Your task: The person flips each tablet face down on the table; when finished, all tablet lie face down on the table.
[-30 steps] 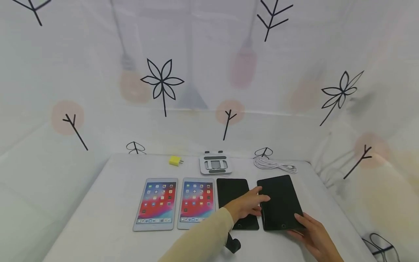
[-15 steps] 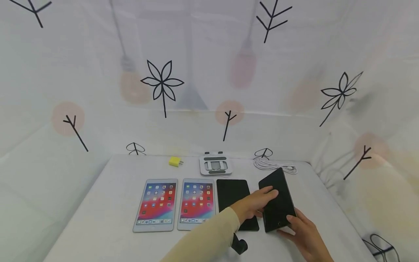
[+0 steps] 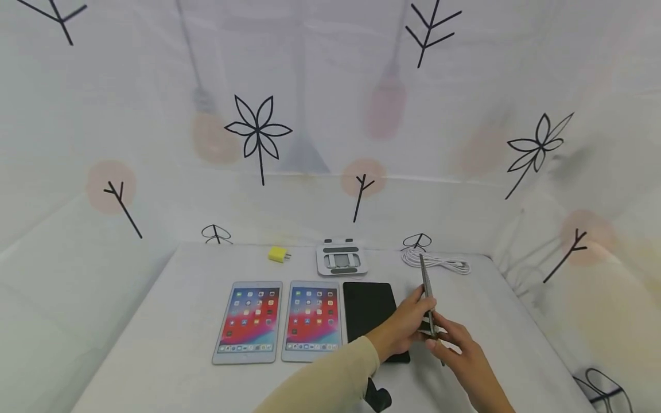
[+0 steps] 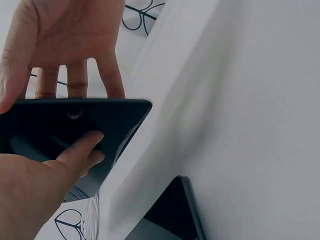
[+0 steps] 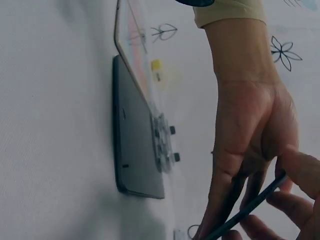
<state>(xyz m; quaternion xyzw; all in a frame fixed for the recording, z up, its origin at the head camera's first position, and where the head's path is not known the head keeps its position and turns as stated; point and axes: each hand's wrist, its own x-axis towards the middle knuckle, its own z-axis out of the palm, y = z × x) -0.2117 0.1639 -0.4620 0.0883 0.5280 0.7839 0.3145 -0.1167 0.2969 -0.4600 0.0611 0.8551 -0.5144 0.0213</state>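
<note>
A dark tablet (image 3: pixel 425 275) is held up on edge over the right part of the white table (image 3: pixel 170 321). It is pinched by the left hand (image 3: pixel 405 322) and gripped near its lower end by the right hand (image 3: pixel 461 344), so the 2 hands are seen close together. A flat black tablet (image 3: pixel 368 307) is partly hidden by the left hand; farther left, 2 lit tablets (image 3: pixel 247 321) are shown side by side. Behind, a yellow plug (image 3: pixel 277 254), a stand (image 3: pixel 341 249) and a coiled white cable (image 3: pixel 446 264) are arranged.
</note>
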